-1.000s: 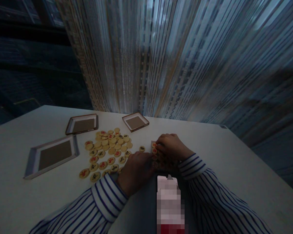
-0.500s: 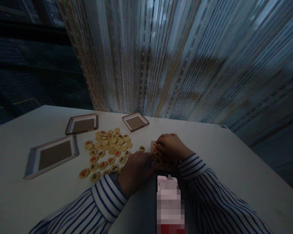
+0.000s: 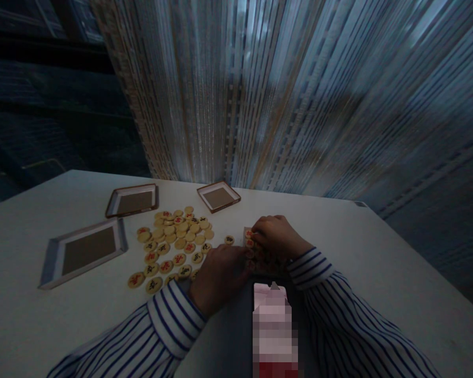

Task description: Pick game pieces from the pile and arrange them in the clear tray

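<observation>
Round wooden pieces with red marks [image 3: 249, 243] sit in rows in a small box [image 3: 247, 229] in front of me. My left hand [image 3: 220, 275] is at the box's left side, its fingertips in shadow, so its grip is unclear. Over the box from the right reaches my right hand [image 3: 278, 236], fingers bent and pressed together on the upper left pieces; what they hold is hidden. A loose pile of round pieces [image 3: 181, 228], some with red or black characters, lies left of the hands. One single piece [image 3: 229, 240] rests between pile and box.
Two brown-rimmed trays [image 3: 132, 202] [image 3: 218, 197] stand at the back of the white table [image 3: 339, 236]. A larger pale tray [image 3: 84, 249] lies at the left. Nearest me is a lit phone [image 3: 274, 331]. A string curtain [image 3: 228, 94] hangs behind.
</observation>
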The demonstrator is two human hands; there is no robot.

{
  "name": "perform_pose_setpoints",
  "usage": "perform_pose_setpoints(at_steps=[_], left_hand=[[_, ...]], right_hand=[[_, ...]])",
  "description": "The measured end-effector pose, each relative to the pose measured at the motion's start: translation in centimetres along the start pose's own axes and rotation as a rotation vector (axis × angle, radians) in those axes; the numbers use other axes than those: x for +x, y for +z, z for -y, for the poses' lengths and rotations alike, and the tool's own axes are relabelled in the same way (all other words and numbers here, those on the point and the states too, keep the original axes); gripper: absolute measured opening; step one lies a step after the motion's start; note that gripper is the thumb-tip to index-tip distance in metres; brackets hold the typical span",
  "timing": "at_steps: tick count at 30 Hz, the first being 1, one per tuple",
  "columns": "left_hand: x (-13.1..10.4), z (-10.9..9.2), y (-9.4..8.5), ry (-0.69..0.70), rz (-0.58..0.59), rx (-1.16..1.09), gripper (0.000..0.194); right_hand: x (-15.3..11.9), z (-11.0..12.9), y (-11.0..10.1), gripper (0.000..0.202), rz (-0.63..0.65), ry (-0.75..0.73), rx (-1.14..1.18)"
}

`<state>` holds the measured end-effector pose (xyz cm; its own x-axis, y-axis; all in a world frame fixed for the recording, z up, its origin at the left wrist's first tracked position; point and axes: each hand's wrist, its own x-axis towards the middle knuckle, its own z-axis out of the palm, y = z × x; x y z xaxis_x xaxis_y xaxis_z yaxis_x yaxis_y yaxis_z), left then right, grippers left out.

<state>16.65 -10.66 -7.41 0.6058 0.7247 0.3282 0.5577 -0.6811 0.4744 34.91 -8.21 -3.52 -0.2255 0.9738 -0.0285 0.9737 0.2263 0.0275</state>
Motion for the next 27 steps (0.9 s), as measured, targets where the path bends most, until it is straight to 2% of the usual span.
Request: perform_pose_setpoints(at_steps=[7, 20, 23, 27], left_hand=[[0.0, 0.0, -0.2, 0.001, 0.015, -0.002, 0.027], [-0.1, 0.0, -0.3, 0.005, 0.039, 0.019, 0.032], [-0.2, -0.2, -0.7, -0.005, 0.043, 0.046, 0.036], [-0.3, -0.3, -0.9, -0.003, 0.047, 0.078, 0.038]], right_hand=[[-0.3, -0.2, -0.9, 0.025, -0.003, 0.020, -0.001], [-3.5, -0.1, -4.9, 0.026, -0.235, 0.010, 0.046], [-4.8, -0.4, -4.5, 0.028, -0.229, 0.027, 0.069], [-7.0, -1.1, -2.0, 0.036, -0.226, 0.078, 0.182]])
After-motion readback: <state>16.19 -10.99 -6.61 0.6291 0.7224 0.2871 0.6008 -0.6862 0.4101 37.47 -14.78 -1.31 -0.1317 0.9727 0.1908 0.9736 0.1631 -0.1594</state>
